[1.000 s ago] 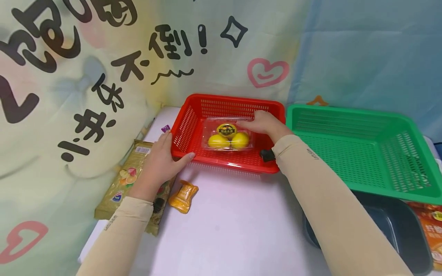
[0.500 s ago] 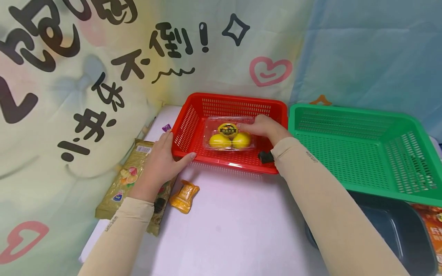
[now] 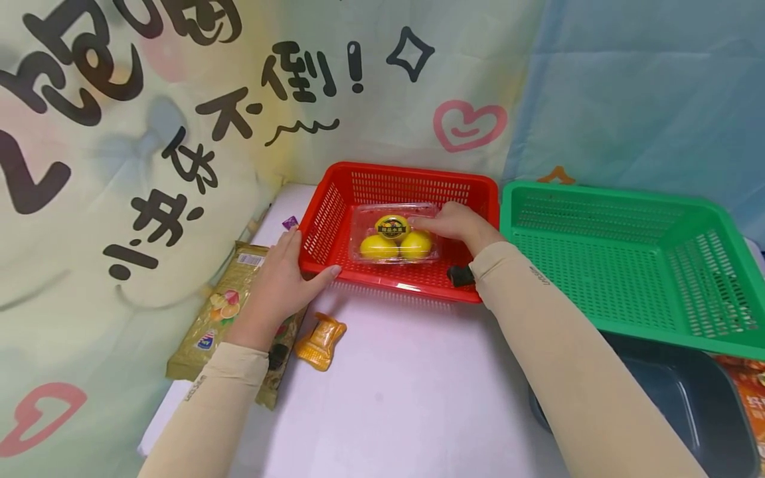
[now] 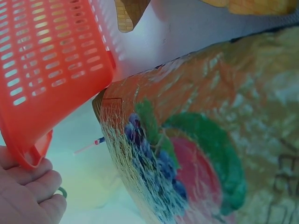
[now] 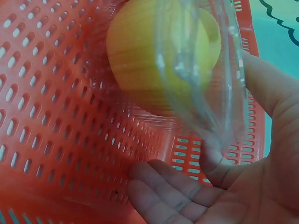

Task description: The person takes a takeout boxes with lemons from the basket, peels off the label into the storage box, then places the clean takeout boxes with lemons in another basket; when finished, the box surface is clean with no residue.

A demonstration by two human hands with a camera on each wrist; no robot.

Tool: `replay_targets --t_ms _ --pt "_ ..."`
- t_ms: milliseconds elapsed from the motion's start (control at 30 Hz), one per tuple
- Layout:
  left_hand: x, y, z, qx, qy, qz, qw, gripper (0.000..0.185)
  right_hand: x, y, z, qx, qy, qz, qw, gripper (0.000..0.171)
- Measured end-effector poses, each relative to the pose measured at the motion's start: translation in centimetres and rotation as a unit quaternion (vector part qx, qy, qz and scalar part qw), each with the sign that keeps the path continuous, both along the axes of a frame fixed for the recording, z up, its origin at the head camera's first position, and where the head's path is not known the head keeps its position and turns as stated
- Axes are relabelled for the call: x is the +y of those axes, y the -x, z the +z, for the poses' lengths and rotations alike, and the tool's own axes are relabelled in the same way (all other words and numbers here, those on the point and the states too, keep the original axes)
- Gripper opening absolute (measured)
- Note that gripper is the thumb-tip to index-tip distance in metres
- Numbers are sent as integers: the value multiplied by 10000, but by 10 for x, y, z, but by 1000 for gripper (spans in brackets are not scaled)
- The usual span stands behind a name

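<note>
A clear plastic clamshell box [image 3: 394, 255] of yellow round fruit, with a black and gold label, sits inside the red basket [image 3: 399, 285]. My right hand [image 3: 459, 224] reaches into the basket and pinches the box's right end, thumb on the lid. Its index finger bends at the box edge [image 5: 224, 126] in the right wrist view, while the other fingers stretch below it. At the basket's front left corner, my left hand [image 3: 285, 275] grips the rim. Its fingers [image 4: 39, 184] curl under that rim in the left wrist view.
Golden snack bags [image 3: 224, 312] with fruit pictures lie under the left forearm, beside an orange-gold wrapped piece [image 3: 321, 341]. A small purple wrapper [image 3: 290, 222] lies left of the basket. On the right stand a green basket [image 3: 597, 265] and a dark tub [image 3: 675, 392], near an orange package [image 3: 750, 398].
The fruit box has shifted slightly left inside the red basket over the last half second, with the right hand on it. My left hand keeps its place on the rim.
</note>
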State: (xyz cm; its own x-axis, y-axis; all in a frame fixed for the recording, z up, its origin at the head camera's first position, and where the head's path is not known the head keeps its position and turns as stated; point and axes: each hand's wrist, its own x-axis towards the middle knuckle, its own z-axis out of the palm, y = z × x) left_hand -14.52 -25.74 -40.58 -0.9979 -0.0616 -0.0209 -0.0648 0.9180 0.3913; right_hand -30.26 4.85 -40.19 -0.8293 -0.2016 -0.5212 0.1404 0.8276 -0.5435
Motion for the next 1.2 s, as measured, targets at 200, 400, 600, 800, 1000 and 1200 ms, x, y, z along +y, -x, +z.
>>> replay_targets --t_ms 200,400,600,800,1000,1200 --pt "1 -1 1 -24 -6 22 10000 114 0 -1 -4 113 443 -134 9989 56" --pt "1 -2 1 -69 -15 -7 10000 114 1 -3 -4 -28 1286 -365 9910 57" --pt "1 -1 0 -99 -15 2 10000 115 0 -7 1 -171 1669 -498 9846 72" --pt "0 0 0 -26 -21 -33 10000 114 0 -9 3 -228 1806 -488 9821 72" --pt "1 0 0 21 -22 -31 10000 113 3 -10 6 -143 1881 -436 9811 70" --pt "3 -1 2 -44 -23 14 10000 113 8 -11 13 143 1871 -404 9814 71"
